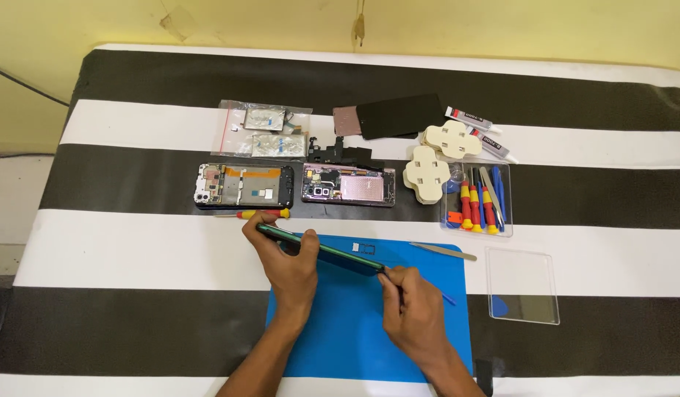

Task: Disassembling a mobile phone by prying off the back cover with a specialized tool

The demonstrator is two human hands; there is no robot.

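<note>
Over the blue mat's (340, 331) far edge we clamp the green phone (321, 250) on edge in our left hand (288, 268), steadying it, while our right hand (413, 309) pinches what seems a thin blue tool (446, 298) at its end.

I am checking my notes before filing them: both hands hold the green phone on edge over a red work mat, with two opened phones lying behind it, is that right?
Not quite: the work mat is blue, not red. The head view shows the left hand and right hand holding the green phone on edge over it, with the two opened phones lying behind.
</note>
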